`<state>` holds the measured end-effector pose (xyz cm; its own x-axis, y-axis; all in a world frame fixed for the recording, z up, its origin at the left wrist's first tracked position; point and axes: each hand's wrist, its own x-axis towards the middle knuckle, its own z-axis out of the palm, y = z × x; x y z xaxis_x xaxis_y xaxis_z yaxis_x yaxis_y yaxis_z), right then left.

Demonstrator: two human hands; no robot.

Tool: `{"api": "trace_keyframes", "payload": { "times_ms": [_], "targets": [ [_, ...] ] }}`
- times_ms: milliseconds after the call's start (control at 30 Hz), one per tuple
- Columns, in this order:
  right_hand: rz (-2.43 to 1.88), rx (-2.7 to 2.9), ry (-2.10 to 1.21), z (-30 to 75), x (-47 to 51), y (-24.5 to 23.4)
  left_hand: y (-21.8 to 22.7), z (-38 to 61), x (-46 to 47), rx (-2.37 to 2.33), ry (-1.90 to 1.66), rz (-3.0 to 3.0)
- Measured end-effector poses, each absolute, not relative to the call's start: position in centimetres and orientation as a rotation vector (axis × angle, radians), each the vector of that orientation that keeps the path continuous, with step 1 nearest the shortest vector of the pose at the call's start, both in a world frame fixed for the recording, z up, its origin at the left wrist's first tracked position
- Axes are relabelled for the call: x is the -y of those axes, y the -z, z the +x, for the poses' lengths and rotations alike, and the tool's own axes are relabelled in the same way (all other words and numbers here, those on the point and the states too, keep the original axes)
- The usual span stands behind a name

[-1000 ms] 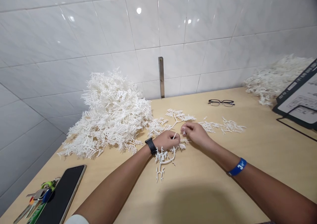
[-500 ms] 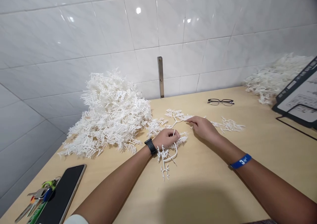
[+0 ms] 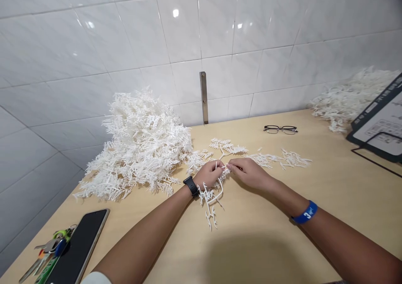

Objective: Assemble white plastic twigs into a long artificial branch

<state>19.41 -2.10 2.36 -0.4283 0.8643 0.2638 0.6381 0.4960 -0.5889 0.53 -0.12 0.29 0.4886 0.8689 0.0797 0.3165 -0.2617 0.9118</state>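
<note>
My left hand (image 3: 208, 175), with a black watch on the wrist, is closed on a white, coral-like branched plastic sprig (image 3: 215, 199). The sprig's forked lower stems hang below the fingers against the table. Close beside it on the right, my right hand (image 3: 249, 173) pinches at the sprig's upper twigs, its fingertips almost touching the left ones. What exactly lies between the right fingertips is too small to make out. Just beyond both hands lies another white branched sprig (image 3: 231, 149). Loose white pieces (image 3: 295, 158) are scattered to the right of it.
A large heap of white sprigs (image 3: 141, 146) stands at the left against the tiled wall. Eyeglasses (image 3: 280, 129) lie at the back. At the right are another white heap (image 3: 354, 95) and a dark-framed printed board (image 3: 381, 125). A phone (image 3: 78, 246) and keys (image 3: 50, 246) lie front left.
My right hand has come back from the sprig beyond, moving left and nearer, and now meets my left hand at the held sprig. My left hand has barely moved.
</note>
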Motion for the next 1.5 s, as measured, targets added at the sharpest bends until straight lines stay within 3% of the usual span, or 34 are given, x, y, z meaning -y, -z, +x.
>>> {"api": "trace_keyframes", "payload": {
  "times_ms": [333, 567, 733, 1033, 1300, 1500],
  "targets": [
    [-1.232, 1.934, -0.8, 18.7, 1.7, -1.1, -0.9, 0.5, 0.8, -0.949, -0.646, 1.896],
    [-1.447, 1.459, -0.661, 22.3, -0.7, -1.3, -1.1, 0.5, 1.1, -0.934, -0.632, 1.981],
    [-1.665, 1.577, -0.413, 23.3, -1.2, -1.3, -1.2, 0.5, 0.6, -0.952, -0.7, 1.806],
    [-1.692, 1.762, -0.487, 22.4, -0.7, -1.6, -1.3, 0.5, 0.5, -0.956, -0.717, 1.742],
    [-1.843, 2.045, -0.26, 22.6, -0.3, -2.0, -1.0, 0.4, 0.2, -0.953, -0.703, 1.703],
    [-1.777, 1.976, -0.312, 21.7, 0.8, -2.8, -1.2, 0.0, 0.3, -0.914, -0.642, 1.733]
  ]
}}
